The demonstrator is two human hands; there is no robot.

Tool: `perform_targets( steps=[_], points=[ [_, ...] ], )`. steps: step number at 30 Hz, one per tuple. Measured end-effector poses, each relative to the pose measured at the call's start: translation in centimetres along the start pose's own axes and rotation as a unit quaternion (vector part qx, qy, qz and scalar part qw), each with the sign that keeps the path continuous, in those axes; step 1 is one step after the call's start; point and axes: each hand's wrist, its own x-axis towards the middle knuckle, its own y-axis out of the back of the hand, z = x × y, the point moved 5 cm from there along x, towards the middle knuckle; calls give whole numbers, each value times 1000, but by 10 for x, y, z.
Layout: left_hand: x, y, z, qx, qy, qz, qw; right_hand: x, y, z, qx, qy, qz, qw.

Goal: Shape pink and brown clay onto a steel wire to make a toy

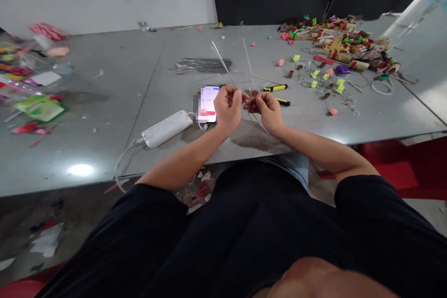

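Observation:
My left hand (228,106) is closed in a pinch on thin metal wires (222,59), which rise up and to the left from the fingers. Close beside it, my right hand (268,109) also pinches at the wires, the fingertips of both hands nearly meeting. One more pale wire (247,56) stands up between the hands, and thin ends hang below them. A small brownish piece shows at the fingertips, too small to name. Just behind the right hand lie pliers with yellow and black handles (275,88). A lit phone (209,104) lies left of my left hand.
A bundle of straight wires (202,65) lies behind the phone. A white power bank (167,129) with a cable sits at left front. Bent wire pieces with coloured clips (326,79) and a heap of craft parts (344,39) spread at right. Colourful packets (38,107) lie far left.

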Motion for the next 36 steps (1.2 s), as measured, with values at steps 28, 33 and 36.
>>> perform_targets(
  steps=[28,33,36],
  points=[
    [-17,-16,-35,-87,95,-79,989,221,-20,-24,-362,170,-39,916],
    [-12,-16,-38,-114,67,-78,988,120,12,-48,-258,203,-122,937],
    [-9,-15,-35,-91,30,-87,992,70,9,-57,-212,200,-194,937]
  ],
)
